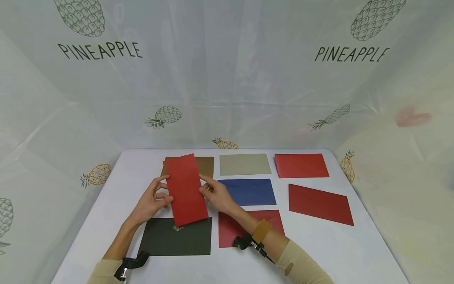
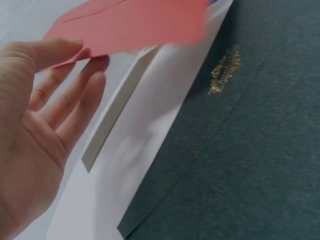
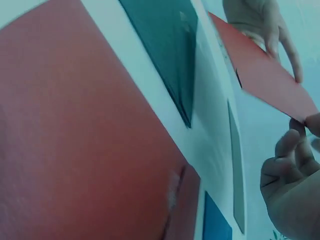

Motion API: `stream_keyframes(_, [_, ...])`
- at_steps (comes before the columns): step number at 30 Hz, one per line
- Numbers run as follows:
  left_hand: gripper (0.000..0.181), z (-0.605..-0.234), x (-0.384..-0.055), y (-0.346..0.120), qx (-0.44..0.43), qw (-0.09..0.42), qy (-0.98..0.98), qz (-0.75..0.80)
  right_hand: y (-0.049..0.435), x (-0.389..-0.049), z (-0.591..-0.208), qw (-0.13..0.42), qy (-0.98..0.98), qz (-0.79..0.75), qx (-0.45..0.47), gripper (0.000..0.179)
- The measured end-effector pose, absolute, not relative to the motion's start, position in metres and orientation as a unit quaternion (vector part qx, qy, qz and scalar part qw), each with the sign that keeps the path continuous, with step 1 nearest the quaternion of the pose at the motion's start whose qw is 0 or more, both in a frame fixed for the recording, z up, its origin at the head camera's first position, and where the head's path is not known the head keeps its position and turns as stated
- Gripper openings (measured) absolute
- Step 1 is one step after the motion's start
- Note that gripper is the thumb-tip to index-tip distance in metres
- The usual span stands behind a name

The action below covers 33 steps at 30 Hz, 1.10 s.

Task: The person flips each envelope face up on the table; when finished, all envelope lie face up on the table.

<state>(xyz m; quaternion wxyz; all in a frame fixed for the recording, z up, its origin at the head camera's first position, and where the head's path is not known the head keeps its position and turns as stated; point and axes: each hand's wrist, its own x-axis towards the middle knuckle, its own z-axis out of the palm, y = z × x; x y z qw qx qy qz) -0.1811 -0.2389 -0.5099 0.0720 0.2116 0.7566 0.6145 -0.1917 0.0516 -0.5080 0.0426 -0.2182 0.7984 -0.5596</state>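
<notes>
Both hands hold a red envelope (image 1: 186, 191) upright above the table, its long sides running away from the body. My left hand (image 1: 150, 199) pinches its left edge, thumb on the near face and fingers behind, as the left wrist view shows. On the opposite edge, my right hand (image 1: 218, 194) pinches it between thumb and fingertips. Behind the held envelope lies a brown envelope (image 1: 206, 165), partly covered by it in the head view. Just below it is a dark green envelope (image 1: 177, 240) with a small gold ornament (image 2: 225, 69).
Beside these lie a beige envelope (image 1: 245, 164), a blue one (image 1: 252, 192) and a red one (image 1: 269, 221) under the right forearm. Two more red envelopes, one at the back (image 1: 301, 165) and a darker one (image 1: 319, 205), lie on the right of the white table (image 1: 354, 252). A pineapple-print sheet (image 1: 227, 79) surrounds it.
</notes>
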Motion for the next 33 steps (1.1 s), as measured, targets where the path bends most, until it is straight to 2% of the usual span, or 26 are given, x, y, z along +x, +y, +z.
stream_keyframes(7, [0.070, -0.503, -0.185, -0.248, 0.187, 0.021, 0.782, 0.594, 0.058, -0.197, -0.503, 0.072, 0.821, -0.520, -0.227, 0.040])
stream_keyframes(14, [0.064, -0.502, -0.184, -0.255, 0.175, 0.003, 0.813, 0.556, 0.063, -0.211, -0.493, 0.077, 0.837, -0.467, -0.276, 0.036])
stream_keyframes(23, [0.074, -0.500, -0.180, -0.252, 0.200, 0.052, 0.818, 0.536, 0.067, -0.223, -0.487, 0.084, 0.864, -0.390, -0.307, 0.034])
stream_keyframes(26, [0.072, -0.499, -0.180, -0.251, 0.199, 0.072, 0.824, 0.526, 0.068, -0.223, -0.487, 0.082, 0.874, -0.362, -0.315, 0.034])
stream_keyframes(33, [0.070, -0.505, -0.183, -0.255, 0.180, 0.072, 0.841, 0.506, 0.069, -0.228, -0.488, 0.066, 0.873, -0.346, -0.338, 0.032])
